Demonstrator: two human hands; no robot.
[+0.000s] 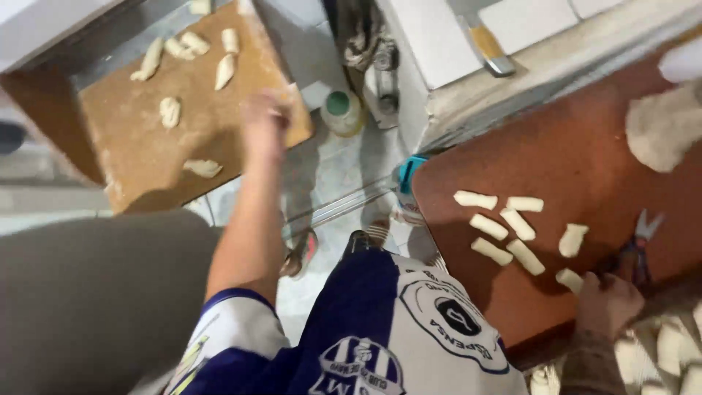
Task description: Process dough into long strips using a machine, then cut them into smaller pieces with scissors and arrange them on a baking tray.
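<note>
Head view. Left hand (265, 121) is stretched out over the near corner of a brown wooden board (139, 157) set low at upper left. The hand is motion-blurred; cannot tell whether the fingers are spread or curled, and nothing can be made out in them. On that board lie several pale dough pieces (170, 111), scattered and well apart; the one closest to the hand (225, 71) sits just up-left of it.

Right hand (608, 301) rests at the near edge of a reddish-brown table (570, 157) at lower right, fingers curled closed around the handles of a pair of scissors (642, 241), whose blades point away from the body. A cluster of cut dough sticks (504, 227) lies on the table just left of the hand. A large dough lump (662, 124) sits at the table's far right. A green-capped bottle (341, 111) stands on the tiled floor between board and table.
</note>
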